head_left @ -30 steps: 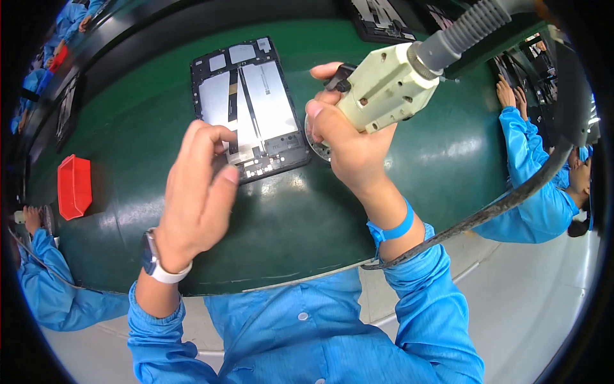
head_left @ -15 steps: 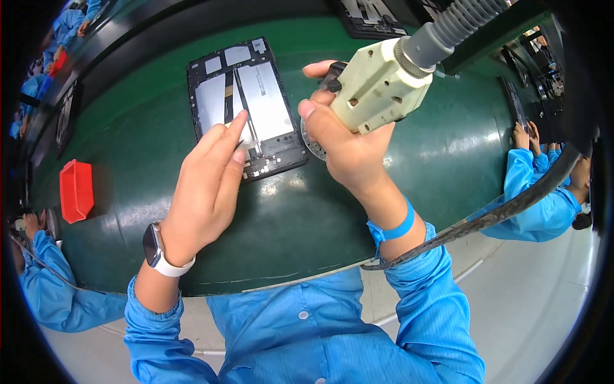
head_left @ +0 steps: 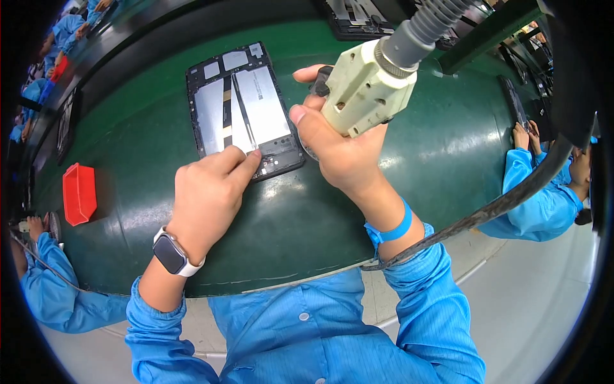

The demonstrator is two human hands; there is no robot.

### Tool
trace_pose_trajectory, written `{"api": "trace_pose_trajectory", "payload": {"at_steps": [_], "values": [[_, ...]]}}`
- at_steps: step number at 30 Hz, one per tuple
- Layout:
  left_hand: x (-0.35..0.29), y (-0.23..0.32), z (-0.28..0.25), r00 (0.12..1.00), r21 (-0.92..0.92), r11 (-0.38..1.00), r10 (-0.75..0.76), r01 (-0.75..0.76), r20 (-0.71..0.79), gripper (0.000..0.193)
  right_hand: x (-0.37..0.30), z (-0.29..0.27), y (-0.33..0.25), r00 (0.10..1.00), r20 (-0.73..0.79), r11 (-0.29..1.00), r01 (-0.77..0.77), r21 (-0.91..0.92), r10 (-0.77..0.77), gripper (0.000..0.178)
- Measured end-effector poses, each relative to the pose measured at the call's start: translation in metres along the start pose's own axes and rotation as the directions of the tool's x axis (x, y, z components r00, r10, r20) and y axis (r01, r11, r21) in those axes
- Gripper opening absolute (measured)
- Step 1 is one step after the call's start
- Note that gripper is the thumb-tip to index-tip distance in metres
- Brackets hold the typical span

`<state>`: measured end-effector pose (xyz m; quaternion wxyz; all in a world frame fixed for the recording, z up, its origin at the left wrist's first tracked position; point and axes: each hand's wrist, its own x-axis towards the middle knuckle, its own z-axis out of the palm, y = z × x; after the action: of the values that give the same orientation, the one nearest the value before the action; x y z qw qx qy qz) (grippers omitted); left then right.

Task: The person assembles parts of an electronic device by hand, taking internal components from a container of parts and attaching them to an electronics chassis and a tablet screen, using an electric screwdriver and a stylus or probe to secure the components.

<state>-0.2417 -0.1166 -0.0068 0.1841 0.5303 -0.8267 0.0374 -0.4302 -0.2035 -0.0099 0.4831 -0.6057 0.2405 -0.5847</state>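
Observation:
A tablet (head_left: 265, 96) lies with its inside facing up on the green table, showing silver panels, a dark ribbon cable and a small circuit board at its near end. My left hand (head_left: 208, 192), wearing a watch with a white band, rests over the tablet's near left part. Its thumb tip presses by the near end of the cable, and the other fingers are curled, their tips hidden. To the tablet's right, my right hand (head_left: 339, 144) grips a pale green hand-held tool (head_left: 368, 89) with a grey corrugated hose. A round metal edge shows beneath that hand.
A red bin (head_left: 79, 194) stands on the left of the green table (head_left: 320, 237). More opened tablets (head_left: 358, 19) lie at the far edge. A dark cable (head_left: 486, 217) crosses my right forearm. Co-workers in blue work at both sides, one person's sleeve (head_left: 527, 185) being at the right.
My left hand has drawn nearer and its index finger has curled in, while the thumb has shifted right over the board. The right hand and tool moved slightly left.

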Motion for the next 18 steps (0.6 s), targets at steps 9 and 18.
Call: {"api": "trace_pose_trajectory", "payload": {"at_steps": [9, 18], "values": [[-0.0037, 0.0078, 0.0001, 1.0, 0.083, 0.997, 0.009, -0.008, -0.005, 0.027, 0.0005, 0.0025, -0.0018, 1.0, -0.009, 1.0, -0.007, 0.008, 0.007, 0.035], [-0.0051, 0.0095, -0.0024, 0.999, 0.025, 0.999, -0.045, 0.044, 0.026, 0.027, 0.0012, 0.0027, -0.0005, 1.0, -0.002, 1.0, 0.014, -0.02, -0.014, 0.035]]}}
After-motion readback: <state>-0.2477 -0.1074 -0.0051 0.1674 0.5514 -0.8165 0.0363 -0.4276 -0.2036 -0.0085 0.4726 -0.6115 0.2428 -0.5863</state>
